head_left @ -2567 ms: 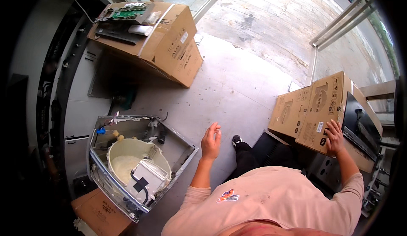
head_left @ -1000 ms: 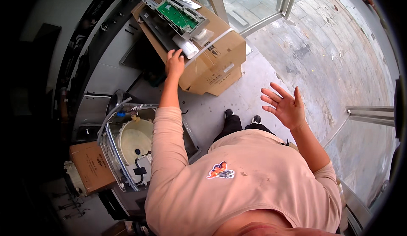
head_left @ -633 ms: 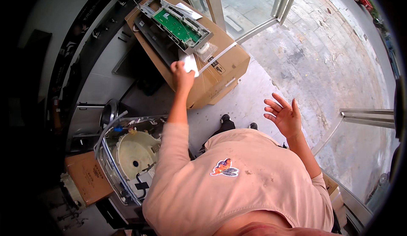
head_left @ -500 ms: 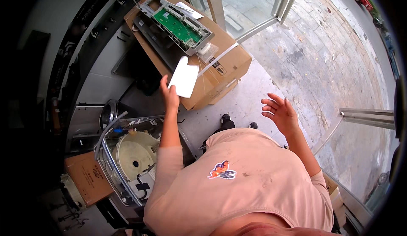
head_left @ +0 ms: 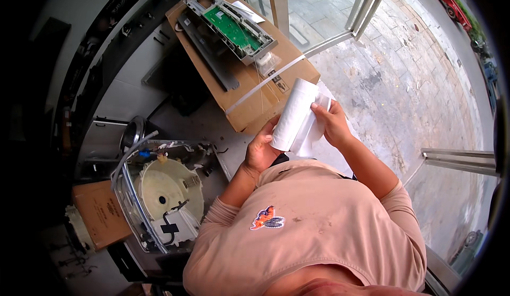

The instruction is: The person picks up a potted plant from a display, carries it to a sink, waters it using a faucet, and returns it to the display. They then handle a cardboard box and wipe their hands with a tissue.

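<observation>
In front of my chest I hold a white paper roll (head_left: pixel 294 112), tilted, its upper end leaning away to the right. My left hand (head_left: pixel 260 150) is closed round its lower left end, the fingers partly hidden behind the paper. A loose sheet (head_left: pixel 308 135) hangs off the roll's right side, its edge pinched by my right hand (head_left: pixel 334 123). Beyond them a cardboard box (head_left: pixel 247 120) carries a grey plastic panel frame with a green circuit board (head_left: pixel 228 26), and a long dark grey panel (head_left: pixel 207 50) lies beside it.
To my left stands an opened washing machine with a cream tub (head_left: pixel 151 189) and a grey hose (head_left: pixel 123 160). A smaller brown carton (head_left: pixel 102 215) is past it. Metal-framed glass doors (head_left: pixel 459 160) stand on the right, opening on paving (head_left: pixel 393 67).
My left hand has brought the paper roll from over the box to my chest. My right hand has come in from the right and taken hold of its loose sheet.
</observation>
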`<state>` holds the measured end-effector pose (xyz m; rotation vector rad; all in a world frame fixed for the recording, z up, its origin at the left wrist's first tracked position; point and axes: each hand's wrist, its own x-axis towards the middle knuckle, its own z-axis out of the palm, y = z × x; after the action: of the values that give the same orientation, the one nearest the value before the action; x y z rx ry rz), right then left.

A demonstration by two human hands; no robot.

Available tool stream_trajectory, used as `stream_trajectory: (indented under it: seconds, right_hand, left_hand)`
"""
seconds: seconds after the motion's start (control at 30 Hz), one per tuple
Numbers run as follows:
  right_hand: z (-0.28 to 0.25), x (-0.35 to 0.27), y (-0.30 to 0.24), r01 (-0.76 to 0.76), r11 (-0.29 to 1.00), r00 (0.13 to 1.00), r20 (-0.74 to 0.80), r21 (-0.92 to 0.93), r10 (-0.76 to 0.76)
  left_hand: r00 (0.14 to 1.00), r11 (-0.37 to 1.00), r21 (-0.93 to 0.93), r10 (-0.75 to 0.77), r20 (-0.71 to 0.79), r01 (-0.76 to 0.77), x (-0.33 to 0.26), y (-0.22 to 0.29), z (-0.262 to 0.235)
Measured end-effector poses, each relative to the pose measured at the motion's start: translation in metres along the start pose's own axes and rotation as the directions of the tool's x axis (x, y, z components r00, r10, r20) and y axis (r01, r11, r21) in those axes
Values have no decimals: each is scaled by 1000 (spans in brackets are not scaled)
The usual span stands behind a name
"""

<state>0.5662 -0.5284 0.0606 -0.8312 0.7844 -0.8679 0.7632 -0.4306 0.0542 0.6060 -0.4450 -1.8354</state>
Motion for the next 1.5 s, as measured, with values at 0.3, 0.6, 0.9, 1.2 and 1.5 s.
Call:
stream_trajectory:
  seconds: [0.3,0.6,0.9,1.2,1.5]
  right_hand:
    - [-3,-22,16,79,916,994,101,-393,-42]
    - [-10,-38,14,71,927,997,12,-367,-71]
    - [-2,-57,-2,6,802,998,60,-597,37]
    - [-9,-77,-11,121,817,679,648,-563,346]
    - [-45,-55,-7,-63,991,994,-82,119,73]
  left_hand:
    - [982,886,456,153,-109,-87,25,-13,-7]
    - [985,992,126,-7,-170,28,16,-8,4]
    - [983,932,356,2,-183,64,16,3,-3]
    - [912,961,208,244,-331,-182,13,27,-62]
    - [795,580,814,509,-330,-33,72,90,-165]
